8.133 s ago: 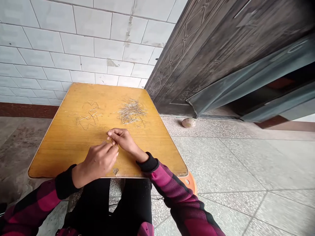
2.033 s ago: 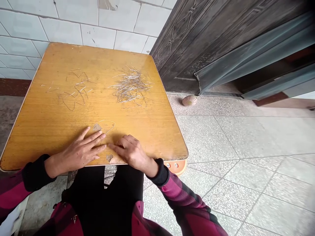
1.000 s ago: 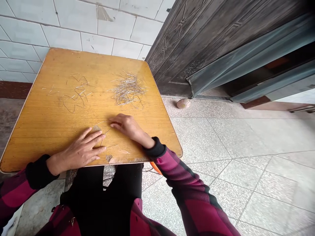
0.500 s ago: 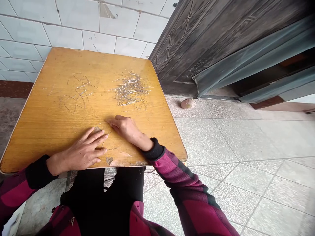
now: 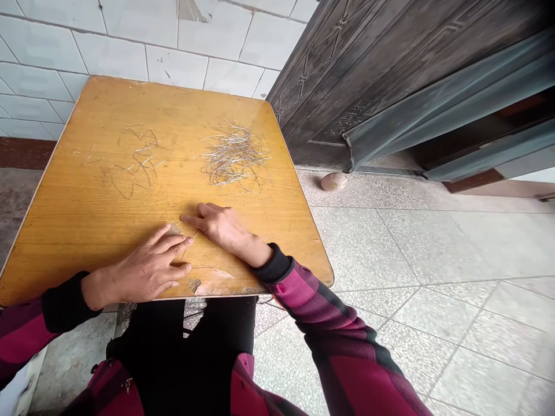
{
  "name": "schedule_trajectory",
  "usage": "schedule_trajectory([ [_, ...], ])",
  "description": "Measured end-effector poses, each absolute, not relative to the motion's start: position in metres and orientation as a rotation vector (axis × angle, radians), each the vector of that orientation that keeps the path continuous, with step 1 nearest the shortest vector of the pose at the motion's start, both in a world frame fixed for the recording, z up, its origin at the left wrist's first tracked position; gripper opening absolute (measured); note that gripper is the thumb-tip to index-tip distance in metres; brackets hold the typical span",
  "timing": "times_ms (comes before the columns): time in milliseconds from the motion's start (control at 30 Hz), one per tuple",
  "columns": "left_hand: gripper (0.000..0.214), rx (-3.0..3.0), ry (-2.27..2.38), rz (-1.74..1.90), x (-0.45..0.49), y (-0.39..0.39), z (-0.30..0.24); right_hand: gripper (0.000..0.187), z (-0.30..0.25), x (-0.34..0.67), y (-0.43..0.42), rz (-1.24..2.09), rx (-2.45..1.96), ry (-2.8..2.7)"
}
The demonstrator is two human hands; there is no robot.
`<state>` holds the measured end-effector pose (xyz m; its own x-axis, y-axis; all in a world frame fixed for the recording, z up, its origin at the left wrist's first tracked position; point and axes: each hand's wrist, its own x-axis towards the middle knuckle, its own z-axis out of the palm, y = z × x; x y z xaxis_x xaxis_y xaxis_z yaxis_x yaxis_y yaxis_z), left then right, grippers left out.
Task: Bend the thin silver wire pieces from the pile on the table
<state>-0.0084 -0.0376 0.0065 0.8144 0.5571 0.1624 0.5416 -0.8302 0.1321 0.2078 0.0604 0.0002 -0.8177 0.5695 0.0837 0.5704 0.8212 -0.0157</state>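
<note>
My left hand (image 5: 147, 270) lies flat on the wooden table (image 5: 78, 231) near its front edge, fingers stretched out over a thin piece of wire (image 5: 187, 249). My right hand (image 5: 221, 226) rests beside it, fingers extended and pressing a fingertip down near the wire's end. A heap of thin silvery wires (image 5: 234, 155) lies at the far right of the table. A few bent wires (image 5: 134, 162) are scattered at the far left.
A white tiled wall (image 5: 130, 34) runs behind the table. A dark metal door (image 5: 390, 75) stands to the right. A small round ball-like thing (image 5: 333, 181) lies on the tiled floor (image 5: 433, 277) by the door. The table's front edge is chipped (image 5: 203, 286).
My right hand has slid from the table's front edge forward and a little left, toward the wire by my left fingertips. My left hand has stayed flat in place.
</note>
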Motion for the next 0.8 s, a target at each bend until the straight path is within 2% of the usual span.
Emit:
schedule_trajectory([
  [167,0.036,2.856,0.887,0.436,-0.009,-0.039,0.002,0.029,-0.013,0.213,0.063,0.187,-0.935,-2.712],
  [333,0.031,2.646,1.255,0.922,-0.017,-0.018,0.002,0.024,-0.02,0.215,0.066,0.434,-0.826,-2.521],
  [567,0.013,2.852,1.332,0.635,-0.004,0.025,0.01,0.021,-0.019,0.214,0.067,0.548,-0.742,-2.436],
  [800,0.027,2.96,1.18,0.708,0.003,0.037,0.003,0.021,-0.021,0.215,0.069,0.58,-0.705,-2.433],
])
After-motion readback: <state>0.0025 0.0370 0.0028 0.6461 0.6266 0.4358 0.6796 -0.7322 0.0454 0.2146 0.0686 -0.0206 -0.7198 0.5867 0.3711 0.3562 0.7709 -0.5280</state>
